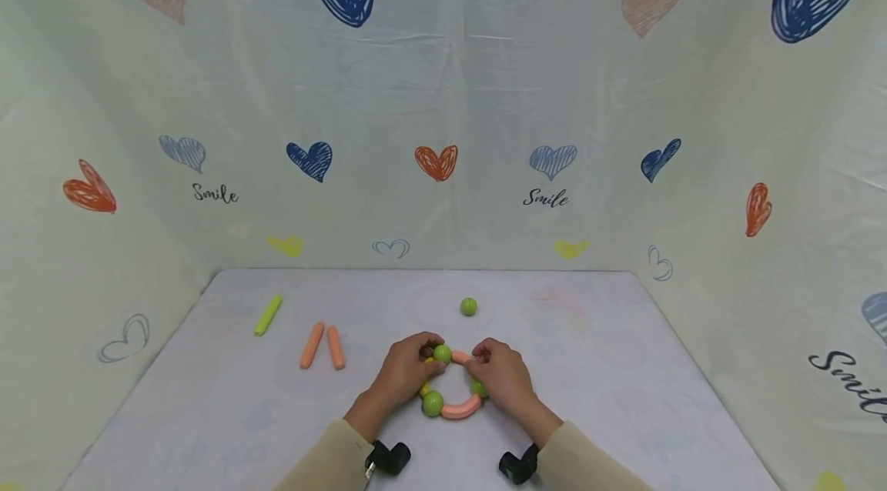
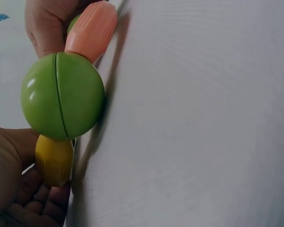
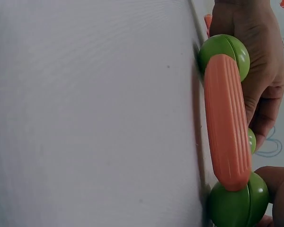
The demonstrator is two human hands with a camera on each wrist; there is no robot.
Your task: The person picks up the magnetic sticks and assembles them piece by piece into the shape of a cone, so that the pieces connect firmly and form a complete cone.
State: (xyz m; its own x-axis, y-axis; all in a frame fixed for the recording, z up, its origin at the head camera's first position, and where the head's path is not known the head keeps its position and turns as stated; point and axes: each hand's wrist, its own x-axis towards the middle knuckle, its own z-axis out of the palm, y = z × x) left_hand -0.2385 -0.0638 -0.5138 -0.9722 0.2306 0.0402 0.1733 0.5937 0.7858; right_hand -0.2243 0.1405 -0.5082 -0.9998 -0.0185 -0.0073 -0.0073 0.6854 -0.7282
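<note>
On the table, green balls and curved ribbed rods form a ring between the hands. My left hand [image 1: 405, 369] pinches the far-left green ball [image 1: 442, 354] between thumb and fingers, beside the yellow rod [image 2: 54, 161]. At the far side, my right hand [image 1: 504, 377] pinches the right end of an orange rod [image 1: 460, 357] whose other end meets that ball. The right fingers partly hide a green ball [image 1: 479, 389]. Nearest the person, another orange rod [image 3: 227, 123] joins the right ball to the front-left green ball [image 2: 61, 94].
A loose green ball [image 1: 468, 306] lies beyond the ring. To the left are two orange rods, one [image 1: 312, 345] beside the other [image 1: 336, 347], and a yellow-green rod [image 1: 268, 315] farther back. A heart-printed curtain [image 1: 443, 91] encloses the table's back and sides.
</note>
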